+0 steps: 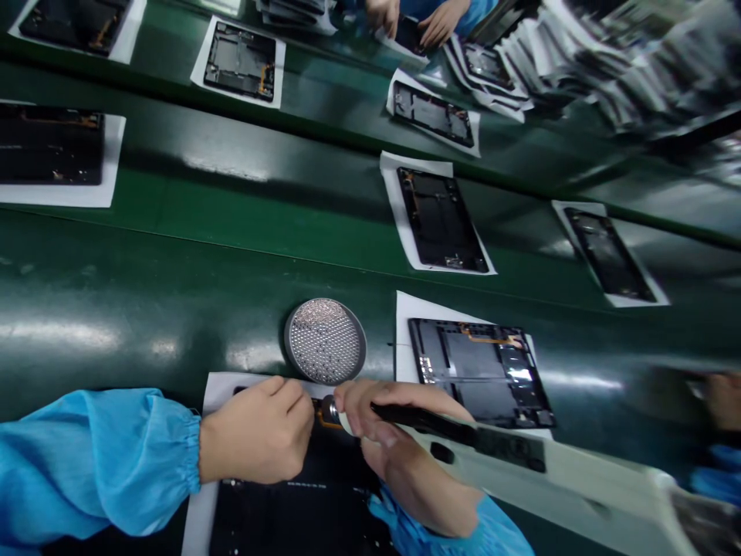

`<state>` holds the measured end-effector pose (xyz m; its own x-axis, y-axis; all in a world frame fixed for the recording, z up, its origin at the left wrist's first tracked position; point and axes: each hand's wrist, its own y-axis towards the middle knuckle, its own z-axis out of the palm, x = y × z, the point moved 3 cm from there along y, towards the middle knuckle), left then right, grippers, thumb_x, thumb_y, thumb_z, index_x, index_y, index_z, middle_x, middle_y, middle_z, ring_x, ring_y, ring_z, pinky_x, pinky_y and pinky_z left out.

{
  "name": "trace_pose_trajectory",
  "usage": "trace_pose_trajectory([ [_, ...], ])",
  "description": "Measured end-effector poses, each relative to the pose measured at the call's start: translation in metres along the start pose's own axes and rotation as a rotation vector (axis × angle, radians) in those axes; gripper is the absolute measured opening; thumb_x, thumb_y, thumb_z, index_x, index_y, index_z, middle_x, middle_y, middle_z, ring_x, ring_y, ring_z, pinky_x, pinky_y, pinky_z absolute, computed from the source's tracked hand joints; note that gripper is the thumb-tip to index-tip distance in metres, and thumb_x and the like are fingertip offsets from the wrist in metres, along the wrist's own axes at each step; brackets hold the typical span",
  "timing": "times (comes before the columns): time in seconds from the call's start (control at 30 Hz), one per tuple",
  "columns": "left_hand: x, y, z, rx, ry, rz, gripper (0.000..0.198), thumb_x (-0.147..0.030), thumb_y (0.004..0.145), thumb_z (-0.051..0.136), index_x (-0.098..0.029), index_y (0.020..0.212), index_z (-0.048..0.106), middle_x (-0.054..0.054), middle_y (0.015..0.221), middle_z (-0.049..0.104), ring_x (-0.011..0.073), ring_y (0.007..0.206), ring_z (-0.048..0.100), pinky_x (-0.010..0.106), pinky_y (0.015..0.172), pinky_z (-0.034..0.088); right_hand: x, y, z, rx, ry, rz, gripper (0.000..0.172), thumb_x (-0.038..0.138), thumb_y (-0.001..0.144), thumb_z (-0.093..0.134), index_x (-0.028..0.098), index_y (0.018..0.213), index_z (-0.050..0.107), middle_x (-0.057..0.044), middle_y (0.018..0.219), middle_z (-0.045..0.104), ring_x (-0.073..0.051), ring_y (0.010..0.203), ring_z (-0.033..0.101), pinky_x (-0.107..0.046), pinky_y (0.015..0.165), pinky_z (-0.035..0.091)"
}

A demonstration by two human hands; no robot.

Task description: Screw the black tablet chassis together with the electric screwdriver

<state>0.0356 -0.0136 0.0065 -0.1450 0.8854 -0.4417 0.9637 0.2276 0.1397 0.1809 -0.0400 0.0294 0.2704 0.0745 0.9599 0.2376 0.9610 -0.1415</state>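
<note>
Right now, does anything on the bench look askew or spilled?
Slightly: the black panel right of the round dish lies skewed on its white paper, their edges out of line. No spill shows.

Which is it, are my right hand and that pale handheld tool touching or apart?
Touching. The head view shows your right hand wrapped around the front part of the pale handheld tool, with no gap between them.

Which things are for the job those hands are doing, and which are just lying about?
For the job:
black panel under the hands
pale tool in the right hand
round dish of tiny bits, probably

Just lying about, it seems:
nearby panel on paper
far panel
blurry white stack
</note>
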Motion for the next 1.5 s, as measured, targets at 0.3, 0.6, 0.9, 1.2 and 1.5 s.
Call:
trace_pose_trajectory([
  [0.3,-0.004,-0.001,0.000,0.081,0.029,-0.112,0.024,-0.021,0.097,0.053,-0.004,0.104,0.068,0.014,0.098,0.065,0.0251,0.085,0.058,0.038,0.071,0.044,0.007,0.057,-0.009,-0.182,0.016,-0.151,0.013,0.020,0.080,0.072,0.027,0.091,0.071,0.004,0.057,0.055,-0.014,0.053,0.053,-0.036,0.065,0.053],
  [0.6,-0.005,-0.006,0.005,0.092,-0.006,-0.102,0.034,-0.031,0.095,0.056,-0.004,0.113,0.067,0.016,0.109,0.065,0.0279,0.095,0.057,0.041,0.083,0.042,-0.032,0.076,-0.005,-0.259,0.057,-0.089,0.014,0.019,0.077,0.066,0.025,0.089,0.062,0.006,0.058,0.049,-0.015,0.055,0.048,-0.035,0.065,0.048],
  [0.9,-0.006,-0.007,0.006,0.101,-0.008,-0.091,0.034,-0.031,0.094,0.055,-0.005,0.113,0.068,0.016,0.112,0.064,0.0284,0.097,0.056,0.041,0.085,0.040,-0.035,0.077,-0.007,-0.237,0.053,-0.075,0.015,0.017,0.076,0.064,0.025,0.089,0.063,0.005,0.056,0.050,-0.016,0.053,0.047,-0.034,0.060,0.046],
  [1.2,-0.007,-0.006,0.005,0.076,-0.009,-0.097,0.033,-0.030,0.093,0.055,-0.006,0.111,0.069,0.015,0.111,0.065,0.0286,0.096,0.056,0.041,0.086,0.041,-0.035,0.077,-0.005,-0.217,0.050,-0.089,0.014,0.019,0.077,0.065,0.026,0.089,0.063,0.005,0.056,0.050,-0.015,0.054,0.048,-0.034,0.061,0.046],
  [1.5,-0.008,-0.007,0.007,0.073,0.002,-0.092,0.035,-0.031,0.094,0.054,-0.005,0.112,0.069,0.016,0.112,0.065,0.0291,0.097,0.057,0.042,0.086,0.041,-0.034,0.078,-0.002,-0.249,0.052,-0.113,0.015,0.014,0.074,0.063,0.024,0.086,0.063,0.006,0.056,0.051,-0.014,0.052,0.049,-0.033,0.061,0.049],
])
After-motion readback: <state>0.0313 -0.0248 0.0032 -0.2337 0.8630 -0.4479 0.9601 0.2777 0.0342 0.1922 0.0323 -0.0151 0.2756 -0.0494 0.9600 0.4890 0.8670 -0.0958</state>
